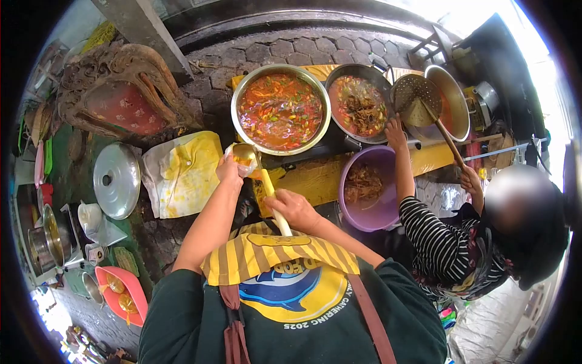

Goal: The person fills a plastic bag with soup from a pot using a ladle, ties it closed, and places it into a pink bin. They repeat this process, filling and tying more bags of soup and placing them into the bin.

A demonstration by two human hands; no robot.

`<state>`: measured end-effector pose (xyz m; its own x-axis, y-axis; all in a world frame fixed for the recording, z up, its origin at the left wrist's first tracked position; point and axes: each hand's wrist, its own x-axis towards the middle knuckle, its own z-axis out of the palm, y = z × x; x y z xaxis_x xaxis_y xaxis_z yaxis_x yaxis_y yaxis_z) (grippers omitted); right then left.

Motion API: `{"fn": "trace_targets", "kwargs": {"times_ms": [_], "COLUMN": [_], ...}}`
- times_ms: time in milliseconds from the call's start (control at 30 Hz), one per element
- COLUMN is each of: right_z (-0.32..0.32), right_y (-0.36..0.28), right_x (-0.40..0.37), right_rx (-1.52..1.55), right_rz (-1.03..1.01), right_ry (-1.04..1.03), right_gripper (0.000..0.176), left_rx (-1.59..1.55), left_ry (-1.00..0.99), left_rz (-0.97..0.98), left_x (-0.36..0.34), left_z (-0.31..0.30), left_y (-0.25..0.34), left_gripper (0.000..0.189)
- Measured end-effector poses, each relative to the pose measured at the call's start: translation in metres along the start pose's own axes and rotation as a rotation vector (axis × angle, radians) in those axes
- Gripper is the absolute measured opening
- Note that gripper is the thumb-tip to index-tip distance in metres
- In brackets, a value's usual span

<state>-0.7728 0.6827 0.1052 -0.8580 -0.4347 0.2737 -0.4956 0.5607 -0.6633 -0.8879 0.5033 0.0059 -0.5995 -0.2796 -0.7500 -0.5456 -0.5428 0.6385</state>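
My left hand [230, 169] is closed on the top of a clear plastic bag [244, 161] beside the big steel pot. The bowl of a ladle [245, 151] rests at the bag's mouth. My right hand [293, 210] is wrapped round the ladle's pale yellow handle, near its lower part. Just beyond my hands, the steel pot [280, 109] holds a red-orange soup with green and red pieces. To its right stands a dark pan [360, 103] of similar soup with brown pieces heaped in it.
At the right, a co-worker in a striped sleeve [435, 233] holds a perforated skimmer [417, 96] over another pot [459, 103]. A purple tub [370, 209] holds brown pieces. Leftward are a stained cloth [185, 176], a metal lid [117, 181], a carved chair [124, 100] and a pink basin [137, 290] with filled bags.
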Motion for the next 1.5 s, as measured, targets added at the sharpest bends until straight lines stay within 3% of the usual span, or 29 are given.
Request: {"fn": "trace_targets", "kwargs": {"times_ms": [100, 233, 400, 933, 1000, 1033, 1100, 1133, 1500], "right_z": [-0.002, -0.013, -0.016, 0.05, 0.062, 0.06, 0.05, 0.047, -0.019], "right_y": [0.006, 0.033, 0.079, 0.132, 0.139, 0.139, 0.14, 0.14, 0.102], "right_x": [-0.003, 0.007, 0.029, 0.036, 0.036, 0.037, 0.035, 0.034, 0.045], "right_rx": [-0.086, 0.023, 0.002, 0.035, 0.455, 0.458, 0.842, 0.838, 0.78], "right_rz": [-0.064, 0.098, 0.227, 0.413, 0.745, 0.744, 0.976, 0.904, 0.944], "right_ry": [0.015, 0.328, 0.542, 0.498, 0.647, 0.645, 0.778, 0.809, 0.789], "right_gripper": [0.027, 0.024, 0.019, 0.016, 0.016, 0.016, 0.018, 0.02, 0.021], "left_rx": [-0.037, -0.052, 0.063, 0.193, 0.176, 0.16, 0.142, 0.103, -0.038], "left_ry": [0.038, 0.029, 0.042, 0.1, 0.138, 0.128, 0.118, 0.099, 0.027], "left_rz": [0.027, 0.063, 0.066, 0.052, 0.044, 0.032, 0.022, 0.023, 0.007], "left_x": [-0.004, 0.01, 0.015, -0.007, -0.003, 0.0, 0.004, 0.006, 0.001], "left_z": [0.0, -0.009, -0.013, -0.008, -0.008, -0.009, -0.01, -0.01, 0.006], "left_y": [0.002, -0.004, -0.003, 0.011, 0.009, 0.007, 0.003, 0.001, 0.004], "left_gripper": [0.021, 0.021, 0.02, 0.022, 0.022, 0.022, 0.022, 0.021, 0.02]}}
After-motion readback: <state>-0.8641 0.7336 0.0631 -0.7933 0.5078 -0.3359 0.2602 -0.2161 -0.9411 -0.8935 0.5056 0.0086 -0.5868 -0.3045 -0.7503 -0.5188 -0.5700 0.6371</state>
